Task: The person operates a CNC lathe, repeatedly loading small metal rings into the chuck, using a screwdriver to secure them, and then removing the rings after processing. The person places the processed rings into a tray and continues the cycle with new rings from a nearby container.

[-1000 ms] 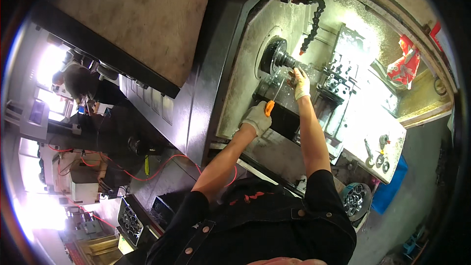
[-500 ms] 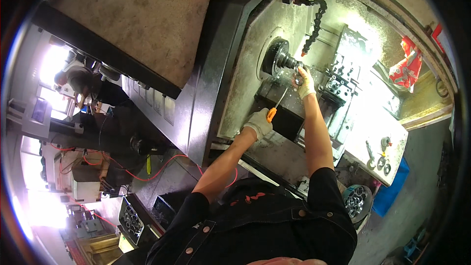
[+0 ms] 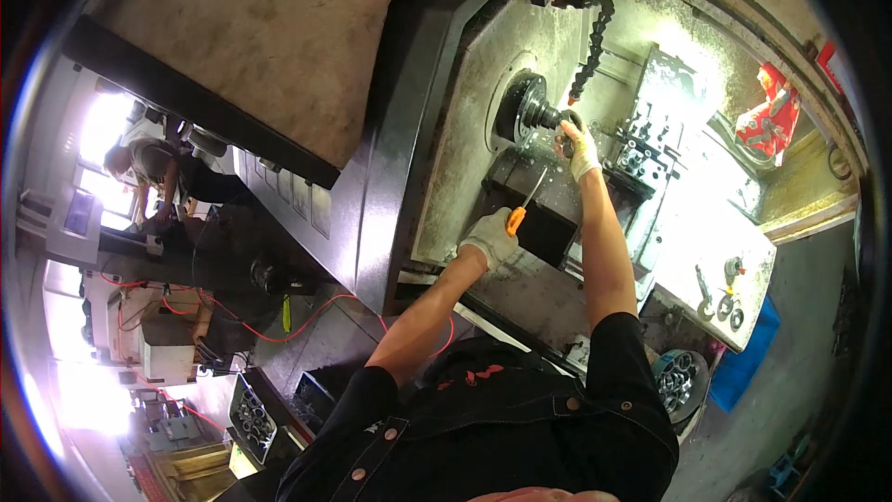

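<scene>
My left hand, in a pale work glove, is closed around the orange handle of a screwdriver, its thin shaft pointing up and away from me. My right hand, also gloved, grips a dark metal ring with fingers wrapped on its edge. That ring is at the tip of the stepped spindle fixture on the lathe's left wall; whether it still touches the tip I cannot tell. Just above it hangs the orange tip of a segmented black coolant hose.
The tool slide with its bolted holders stands right of my right hand. On a bright ledge lie several rings and a tool. A round bin of metal rings sits near my right elbow. At far left another person bends over work.
My right hand has shifted slightly right with the ring, away from the spindle fixture. My left hand and the screwdriver have barely moved. The other person's posture has changed.
</scene>
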The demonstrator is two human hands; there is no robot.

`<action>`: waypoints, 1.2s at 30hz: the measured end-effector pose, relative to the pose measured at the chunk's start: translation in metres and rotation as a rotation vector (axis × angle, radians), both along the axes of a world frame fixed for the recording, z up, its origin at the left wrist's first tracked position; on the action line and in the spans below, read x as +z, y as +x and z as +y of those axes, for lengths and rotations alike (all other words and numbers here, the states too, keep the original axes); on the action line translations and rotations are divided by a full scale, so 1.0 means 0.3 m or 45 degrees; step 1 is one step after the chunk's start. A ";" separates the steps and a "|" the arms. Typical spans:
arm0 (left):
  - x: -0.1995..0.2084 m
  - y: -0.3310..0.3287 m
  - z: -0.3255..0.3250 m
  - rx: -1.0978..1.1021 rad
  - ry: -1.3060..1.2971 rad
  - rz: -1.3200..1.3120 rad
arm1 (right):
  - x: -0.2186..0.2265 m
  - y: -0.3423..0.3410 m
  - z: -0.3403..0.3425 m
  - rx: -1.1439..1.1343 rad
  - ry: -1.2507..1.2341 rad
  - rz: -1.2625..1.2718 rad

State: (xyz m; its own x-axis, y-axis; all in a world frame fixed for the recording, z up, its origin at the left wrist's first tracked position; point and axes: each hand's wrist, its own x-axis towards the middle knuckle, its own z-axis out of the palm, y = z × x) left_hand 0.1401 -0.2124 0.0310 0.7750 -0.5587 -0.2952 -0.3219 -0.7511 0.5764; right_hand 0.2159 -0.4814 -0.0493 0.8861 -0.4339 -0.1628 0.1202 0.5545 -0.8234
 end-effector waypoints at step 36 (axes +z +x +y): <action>-0.358 -0.242 0.154 -0.167 -0.740 0.207 | -0.069 -1.526 0.282 -0.589 0.230 -0.142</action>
State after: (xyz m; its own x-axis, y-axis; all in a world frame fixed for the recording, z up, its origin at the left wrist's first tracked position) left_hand 0.0676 -0.1663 -0.0763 0.6597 -0.7512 -0.0228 -0.2637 -0.2598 0.9290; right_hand -0.2421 -0.3968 -0.0701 0.6243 -0.7585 -0.1871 0.4683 0.5550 -0.6875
